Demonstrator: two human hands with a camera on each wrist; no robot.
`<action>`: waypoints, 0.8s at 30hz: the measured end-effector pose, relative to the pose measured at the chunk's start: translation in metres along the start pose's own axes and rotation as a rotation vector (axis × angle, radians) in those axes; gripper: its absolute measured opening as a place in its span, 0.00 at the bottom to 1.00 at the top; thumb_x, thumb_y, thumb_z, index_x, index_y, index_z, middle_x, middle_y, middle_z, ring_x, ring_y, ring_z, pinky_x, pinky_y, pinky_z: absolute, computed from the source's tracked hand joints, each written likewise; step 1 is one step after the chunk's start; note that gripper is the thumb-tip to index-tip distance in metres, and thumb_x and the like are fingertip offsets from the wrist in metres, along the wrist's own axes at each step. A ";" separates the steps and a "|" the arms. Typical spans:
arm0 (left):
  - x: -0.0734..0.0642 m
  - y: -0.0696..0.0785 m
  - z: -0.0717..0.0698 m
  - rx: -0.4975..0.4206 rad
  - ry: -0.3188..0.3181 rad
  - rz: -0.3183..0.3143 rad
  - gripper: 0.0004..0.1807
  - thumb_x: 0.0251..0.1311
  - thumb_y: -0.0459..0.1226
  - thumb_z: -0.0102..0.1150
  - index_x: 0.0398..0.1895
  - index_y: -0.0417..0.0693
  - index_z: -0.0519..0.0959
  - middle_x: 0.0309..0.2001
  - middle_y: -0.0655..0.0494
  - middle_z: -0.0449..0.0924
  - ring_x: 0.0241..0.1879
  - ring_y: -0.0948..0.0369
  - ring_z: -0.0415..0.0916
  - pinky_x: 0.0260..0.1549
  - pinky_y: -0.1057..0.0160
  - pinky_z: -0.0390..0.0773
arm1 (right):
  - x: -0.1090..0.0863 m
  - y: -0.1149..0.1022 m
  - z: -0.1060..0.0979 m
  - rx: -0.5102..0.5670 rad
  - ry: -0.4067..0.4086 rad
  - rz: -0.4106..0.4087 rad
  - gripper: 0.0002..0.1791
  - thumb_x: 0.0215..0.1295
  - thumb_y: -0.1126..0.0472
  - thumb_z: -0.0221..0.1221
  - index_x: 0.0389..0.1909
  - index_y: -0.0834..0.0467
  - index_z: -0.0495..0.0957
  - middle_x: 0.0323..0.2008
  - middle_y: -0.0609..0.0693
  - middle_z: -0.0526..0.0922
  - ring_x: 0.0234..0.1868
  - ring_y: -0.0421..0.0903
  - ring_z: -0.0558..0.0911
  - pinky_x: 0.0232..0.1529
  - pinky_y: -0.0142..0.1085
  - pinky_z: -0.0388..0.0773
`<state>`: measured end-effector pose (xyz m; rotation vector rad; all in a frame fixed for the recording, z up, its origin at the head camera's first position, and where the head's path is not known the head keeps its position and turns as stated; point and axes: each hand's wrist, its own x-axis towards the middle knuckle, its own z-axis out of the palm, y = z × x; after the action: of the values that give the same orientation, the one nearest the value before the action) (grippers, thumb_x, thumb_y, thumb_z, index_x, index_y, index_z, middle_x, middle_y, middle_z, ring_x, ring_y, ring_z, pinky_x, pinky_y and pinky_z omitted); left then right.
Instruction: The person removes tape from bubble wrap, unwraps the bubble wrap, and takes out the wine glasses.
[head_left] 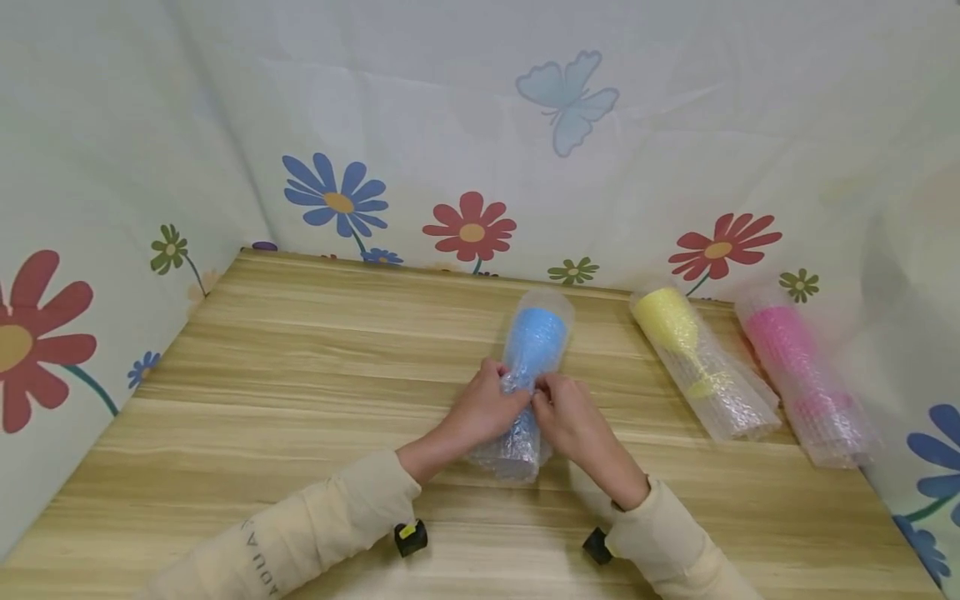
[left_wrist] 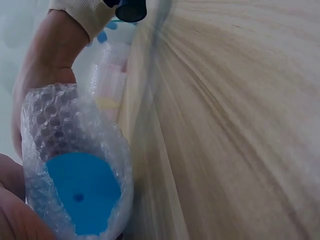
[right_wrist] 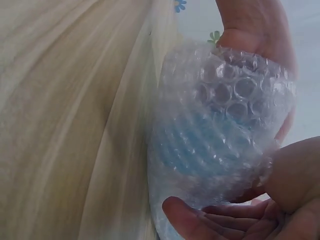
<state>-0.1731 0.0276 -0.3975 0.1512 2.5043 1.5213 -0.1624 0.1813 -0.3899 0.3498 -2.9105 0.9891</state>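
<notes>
A blue goblet [head_left: 540, 333] in a sleeve of bubble wrap [head_left: 517, 454] lies on the wooden table, its wide end toward the back wall. My left hand [head_left: 487, 404] grips the wrap from the left, around the middle of the roll. On the opposite side, my right hand [head_left: 573, 417] pinches the wrap with curled fingers, close to the left fingertips. The blue round end [left_wrist: 82, 192] shows through the open end of the wrap in the left wrist view. In the right wrist view the bubbled plastic [right_wrist: 220, 115] covers the blue, and the right thumb lies along its lower edge.
To the right lie a wrapped yellow goblet [head_left: 678, 329] and a wrapped pink one [head_left: 795, 350], side by side and slanted. The wood-grain table [head_left: 300, 350] meets a flower-printed cloth wall [head_left: 420, 108] at the back and sides. Small black cameras [head_left: 411, 539] hang under the wrists.
</notes>
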 end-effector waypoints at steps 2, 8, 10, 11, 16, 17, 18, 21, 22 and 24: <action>0.000 0.000 0.001 0.007 0.005 -0.008 0.28 0.66 0.43 0.58 0.64 0.36 0.67 0.59 0.35 0.75 0.55 0.44 0.76 0.54 0.44 0.78 | 0.000 0.000 0.000 -0.001 -0.013 0.000 0.06 0.70 0.69 0.57 0.38 0.67 0.82 0.30 0.54 0.83 0.26 0.43 0.79 0.27 0.37 0.78; 0.000 0.000 0.001 -0.002 0.025 0.007 0.26 0.65 0.38 0.57 0.62 0.34 0.66 0.59 0.33 0.74 0.59 0.40 0.74 0.60 0.42 0.74 | 0.000 -0.003 -0.005 -0.057 -0.081 -0.005 0.11 0.72 0.67 0.61 0.47 0.71 0.82 0.41 0.63 0.87 0.40 0.54 0.87 0.38 0.44 0.86; 0.001 -0.002 0.002 -0.009 0.018 0.008 0.26 0.66 0.39 0.57 0.62 0.34 0.66 0.60 0.33 0.73 0.60 0.40 0.74 0.60 0.42 0.74 | 0.000 -0.003 -0.005 -0.075 -0.077 -0.026 0.10 0.72 0.67 0.60 0.46 0.71 0.82 0.41 0.64 0.87 0.40 0.54 0.87 0.39 0.45 0.86; 0.001 -0.002 0.002 -0.016 0.014 0.007 0.27 0.66 0.40 0.58 0.62 0.34 0.66 0.61 0.33 0.73 0.60 0.41 0.74 0.60 0.43 0.74 | 0.000 -0.002 -0.005 -0.084 -0.066 -0.043 0.09 0.72 0.68 0.60 0.45 0.71 0.82 0.39 0.64 0.87 0.38 0.54 0.87 0.37 0.45 0.86; 0.002 -0.005 0.005 -0.082 -0.012 -0.007 0.34 0.62 0.48 0.61 0.63 0.35 0.66 0.63 0.36 0.72 0.60 0.46 0.72 0.59 0.46 0.74 | -0.001 0.001 -0.001 -0.145 0.016 -0.123 0.09 0.73 0.69 0.57 0.31 0.64 0.81 0.25 0.54 0.81 0.24 0.45 0.78 0.25 0.40 0.78; 0.002 -0.005 0.005 -0.093 -0.012 -0.006 0.34 0.61 0.48 0.60 0.63 0.35 0.66 0.63 0.36 0.71 0.60 0.46 0.72 0.60 0.47 0.73 | -0.001 0.001 0.000 -0.155 0.029 -0.134 0.11 0.74 0.69 0.57 0.29 0.63 0.80 0.22 0.52 0.79 0.22 0.44 0.76 0.23 0.39 0.76; 0.001 -0.005 0.005 -0.099 -0.010 -0.005 0.33 0.61 0.47 0.59 0.63 0.36 0.66 0.63 0.36 0.71 0.60 0.46 0.71 0.60 0.47 0.73 | -0.001 0.001 0.001 -0.159 0.036 -0.139 0.13 0.74 0.69 0.56 0.27 0.61 0.78 0.20 0.50 0.76 0.21 0.43 0.74 0.22 0.38 0.74; 0.000 -0.004 0.006 -0.089 0.013 0.021 0.28 0.64 0.43 0.56 0.61 0.35 0.67 0.62 0.34 0.72 0.61 0.45 0.71 0.62 0.45 0.71 | 0.000 0.000 0.002 -0.154 0.043 -0.142 0.15 0.74 0.69 0.54 0.23 0.59 0.74 0.18 0.48 0.71 0.18 0.42 0.71 0.19 0.37 0.71; 0.000 -0.004 0.007 -0.081 0.024 0.030 0.26 0.64 0.42 0.55 0.61 0.35 0.67 0.61 0.34 0.72 0.61 0.45 0.71 0.62 0.46 0.71 | -0.001 0.000 0.003 -0.148 0.042 -0.138 0.16 0.74 0.69 0.54 0.23 0.59 0.73 0.17 0.48 0.71 0.18 0.42 0.71 0.19 0.37 0.70; -0.001 -0.004 0.007 -0.064 0.049 0.040 0.24 0.65 0.40 0.55 0.59 0.37 0.68 0.59 0.36 0.74 0.59 0.45 0.72 0.60 0.45 0.72 | 0.000 0.000 0.004 -0.131 0.042 -0.124 0.16 0.73 0.69 0.54 0.22 0.59 0.72 0.17 0.48 0.70 0.18 0.42 0.70 0.18 0.37 0.70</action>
<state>-0.1708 0.0316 -0.4043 0.1561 2.5009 1.6380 -0.1618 0.1786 -0.3931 0.4883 -2.8566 0.7751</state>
